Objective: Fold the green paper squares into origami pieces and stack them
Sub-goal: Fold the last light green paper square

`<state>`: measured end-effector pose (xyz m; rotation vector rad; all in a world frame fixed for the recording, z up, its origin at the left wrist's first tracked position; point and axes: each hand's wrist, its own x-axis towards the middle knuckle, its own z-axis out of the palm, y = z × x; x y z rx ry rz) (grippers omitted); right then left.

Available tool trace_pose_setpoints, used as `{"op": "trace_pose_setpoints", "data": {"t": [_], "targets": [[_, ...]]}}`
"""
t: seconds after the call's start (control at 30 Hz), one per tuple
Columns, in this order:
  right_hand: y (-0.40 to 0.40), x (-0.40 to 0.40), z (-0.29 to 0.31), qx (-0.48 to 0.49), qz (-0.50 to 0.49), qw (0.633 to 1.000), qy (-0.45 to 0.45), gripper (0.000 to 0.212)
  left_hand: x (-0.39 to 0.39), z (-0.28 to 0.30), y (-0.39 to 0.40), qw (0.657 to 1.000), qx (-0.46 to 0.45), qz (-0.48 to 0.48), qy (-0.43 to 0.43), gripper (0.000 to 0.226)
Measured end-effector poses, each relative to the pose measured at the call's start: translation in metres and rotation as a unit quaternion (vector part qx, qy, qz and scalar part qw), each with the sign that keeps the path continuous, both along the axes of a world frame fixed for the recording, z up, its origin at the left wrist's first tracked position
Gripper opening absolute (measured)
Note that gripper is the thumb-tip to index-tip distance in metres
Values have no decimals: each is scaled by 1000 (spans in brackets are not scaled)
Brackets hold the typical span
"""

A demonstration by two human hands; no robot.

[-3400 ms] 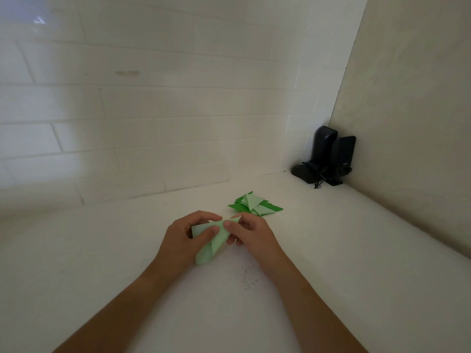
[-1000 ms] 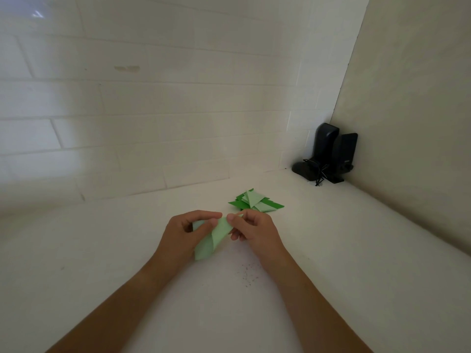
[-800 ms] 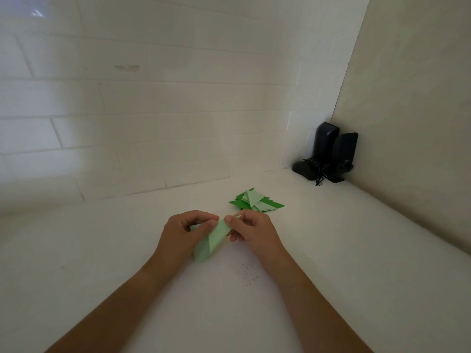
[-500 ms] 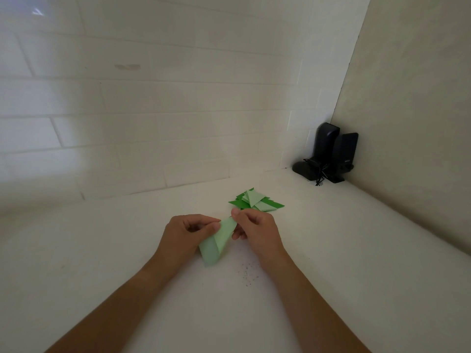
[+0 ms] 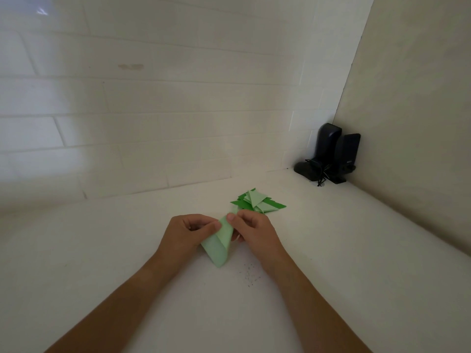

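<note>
One pale green paper point(image 5: 218, 247), folded into a long strip, runs from its far tip down toward the person and touches the white desk point(image 5: 356, 263), pinched at that far tip by the left hand point(image 5: 187, 231) and right hand point(image 5: 252, 231). Just beyond lies one heap of folded green pieces point(image 5: 257, 203), their count unclear. Two black speakers point(image 5: 331, 154) stand well apart in the corner; a few dark specks point(image 5: 251, 275) dot the desk.

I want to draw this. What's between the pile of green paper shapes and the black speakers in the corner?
Nothing: in the head view, only bare white table lies between the pile and the speakers.
</note>
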<state>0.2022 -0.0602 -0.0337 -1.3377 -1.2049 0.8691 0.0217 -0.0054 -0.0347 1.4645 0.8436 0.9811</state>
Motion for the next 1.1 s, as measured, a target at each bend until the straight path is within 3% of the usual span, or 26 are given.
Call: {"op": "trace_pose_setpoints", "data": {"t": [0.43,0.63,1.1], "targets": [[4,1,-8,15,-45,998,-35,26,2,0,-1,1000,-4,26,14,3],[0,-2,-4,-3,6,999,-46,22,-1,1,-1,999,-8,40,-22,5],[4,2,-7,23,-28,999,-23,15,1,-2,1,999,-12,38,-17,6]]}}
